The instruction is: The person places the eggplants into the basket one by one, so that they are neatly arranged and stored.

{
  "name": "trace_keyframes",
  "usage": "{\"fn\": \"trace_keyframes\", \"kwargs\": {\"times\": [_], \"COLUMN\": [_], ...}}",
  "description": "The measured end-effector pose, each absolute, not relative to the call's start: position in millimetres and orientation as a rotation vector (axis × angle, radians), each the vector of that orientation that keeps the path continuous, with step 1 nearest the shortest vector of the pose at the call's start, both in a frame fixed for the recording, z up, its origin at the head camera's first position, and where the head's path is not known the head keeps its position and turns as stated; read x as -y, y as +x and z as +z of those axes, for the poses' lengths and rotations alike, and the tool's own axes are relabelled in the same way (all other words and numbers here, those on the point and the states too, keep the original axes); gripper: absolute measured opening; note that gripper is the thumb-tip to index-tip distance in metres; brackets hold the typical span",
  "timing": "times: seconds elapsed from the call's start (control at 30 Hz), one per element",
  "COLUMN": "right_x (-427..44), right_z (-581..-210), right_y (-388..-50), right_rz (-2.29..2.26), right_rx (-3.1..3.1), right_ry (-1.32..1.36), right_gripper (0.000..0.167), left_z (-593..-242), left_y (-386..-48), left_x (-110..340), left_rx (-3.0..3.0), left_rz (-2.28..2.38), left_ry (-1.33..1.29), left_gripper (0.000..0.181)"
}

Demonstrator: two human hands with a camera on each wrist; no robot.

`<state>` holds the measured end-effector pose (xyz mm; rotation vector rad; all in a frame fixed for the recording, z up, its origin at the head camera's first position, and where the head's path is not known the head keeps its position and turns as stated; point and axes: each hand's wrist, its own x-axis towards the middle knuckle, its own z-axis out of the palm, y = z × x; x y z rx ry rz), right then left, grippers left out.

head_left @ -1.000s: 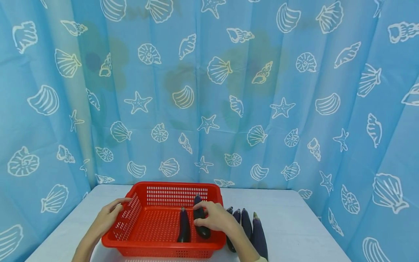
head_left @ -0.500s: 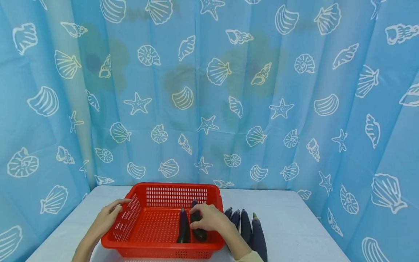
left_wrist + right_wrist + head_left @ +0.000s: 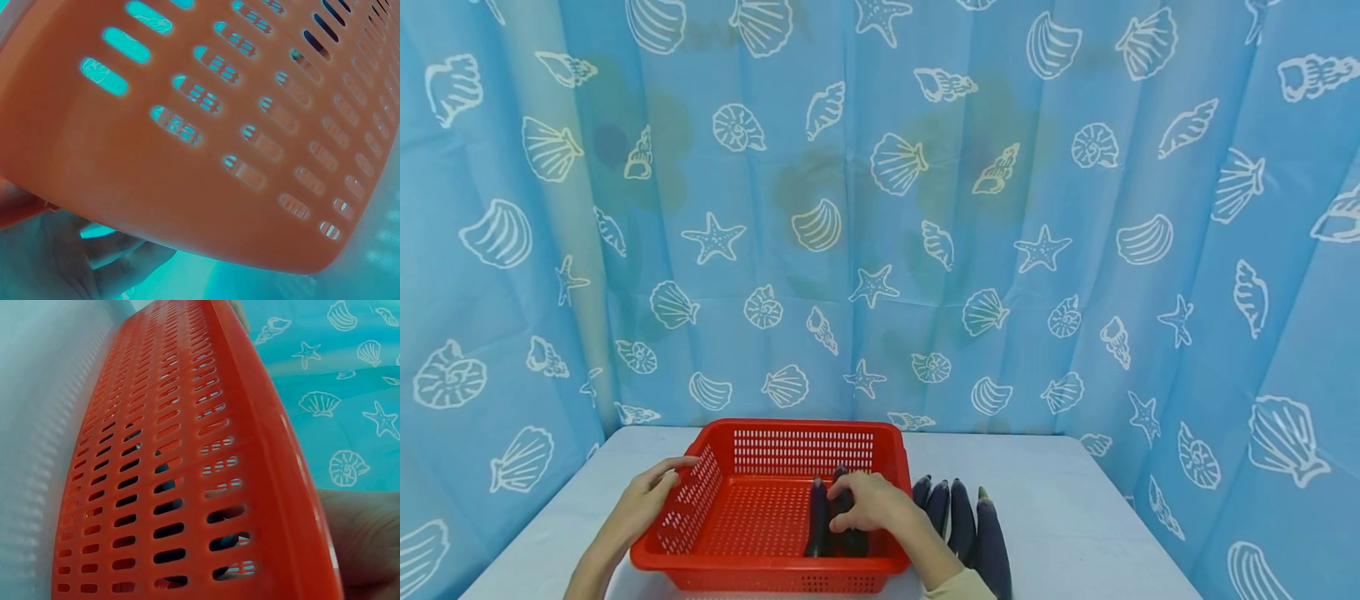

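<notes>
In the head view a red perforated plastic basket stands on the table. My left hand holds its left rim, fingers over the edge; part of that hand shows beside the basket wall in the left wrist view. Inside the basket, my right hand grips a dark eggplant, thumb and fingers around its middle, which they partly hide. Close along its left side lies another eggplant. The right wrist view has the basket wall in front of my right hand.
Several more eggplants lie side by side on the white tabletop, right of the basket and partly behind my right forearm. A blue shell-patterned curtain hangs behind the table and on both sides.
My right hand has moved left and slightly down with the eggplant, bringing it beside the other one in the basket. The left hand stays at the rim.
</notes>
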<state>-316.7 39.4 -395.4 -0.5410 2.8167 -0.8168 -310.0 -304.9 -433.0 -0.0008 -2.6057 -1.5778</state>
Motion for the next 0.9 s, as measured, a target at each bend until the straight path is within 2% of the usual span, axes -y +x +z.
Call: {"fn": "trace_keyframes", "kwargs": {"times": [0.9], "right_x": [-32], "right_z": [-406], "right_y": [-314], "right_rz": [-0.757], "right_rx": [-2.793], "right_ry": [-0.463], "right_gripper": [0.036], "left_z": [-432], "left_y": [-310], "left_x": [305], "left_rx": [2.616], "left_rz": [-1.559], "left_ry": [0.012], "left_gripper": [0.043]}}
